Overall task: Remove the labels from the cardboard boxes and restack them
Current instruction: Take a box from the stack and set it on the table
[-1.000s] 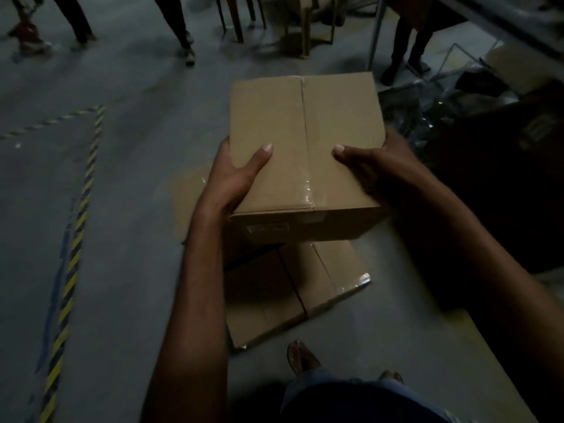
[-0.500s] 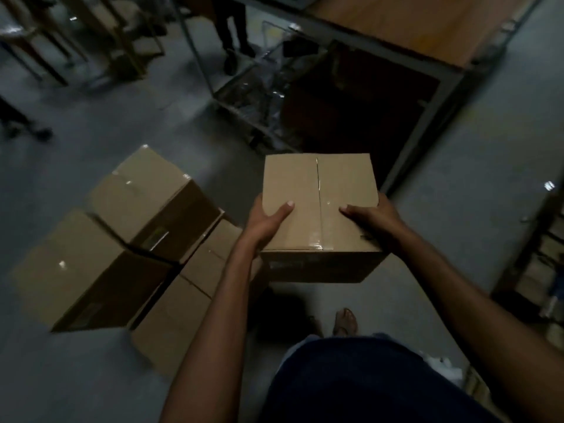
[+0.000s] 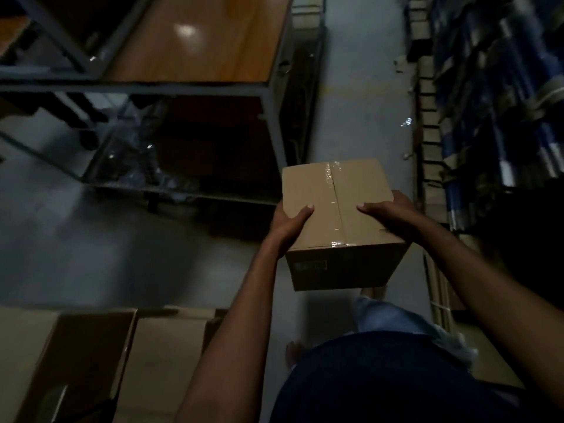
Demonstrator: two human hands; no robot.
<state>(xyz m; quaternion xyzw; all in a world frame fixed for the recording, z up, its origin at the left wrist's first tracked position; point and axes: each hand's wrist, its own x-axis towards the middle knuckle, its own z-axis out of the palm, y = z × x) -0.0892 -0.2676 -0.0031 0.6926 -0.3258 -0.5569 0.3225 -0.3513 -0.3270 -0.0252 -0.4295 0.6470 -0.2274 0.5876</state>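
Both hands hold a sealed cardboard box (image 3: 335,206) off the grey floor (image 3: 91,254), the left hand (image 3: 288,225) on its left side and the right hand (image 3: 393,212) on its right, each with a thumb laid flat on the top. Clear tape (image 3: 335,184) runs along the top seam, and a small label (image 3: 310,265) sits on the near face. A metal rack (image 3: 272,117) stands to the left, and more boxes (image 3: 164,355) lie at the lower left.
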